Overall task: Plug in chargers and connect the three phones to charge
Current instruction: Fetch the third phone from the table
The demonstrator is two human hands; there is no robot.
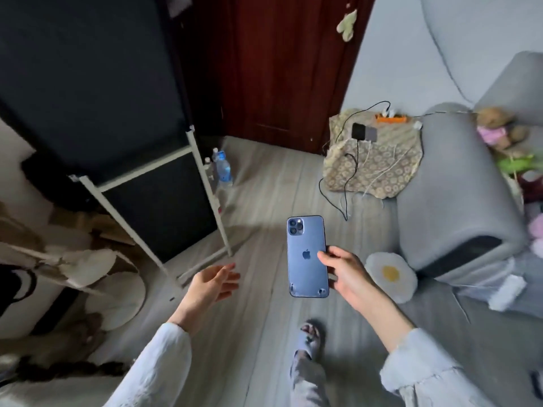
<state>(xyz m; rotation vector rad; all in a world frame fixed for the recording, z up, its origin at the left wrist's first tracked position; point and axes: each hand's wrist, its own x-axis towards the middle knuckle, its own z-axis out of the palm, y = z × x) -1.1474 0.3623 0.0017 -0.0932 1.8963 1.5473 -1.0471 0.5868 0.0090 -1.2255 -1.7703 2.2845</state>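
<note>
Blue phone (307, 257), back up, camera-end forward

Blue phone (307, 257) hides the right hand's fingers (330, 254) (thumb shows).

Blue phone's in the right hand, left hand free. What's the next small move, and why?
Probably carry the blue phone to the patterned cloth, since two phones and loose cables lie there by the orange power strip. The right hand pinches its edge; the left hand is open for a cable.

Egg-shaped cushion (390, 277) beside grey sofa (458, 201)
</note>
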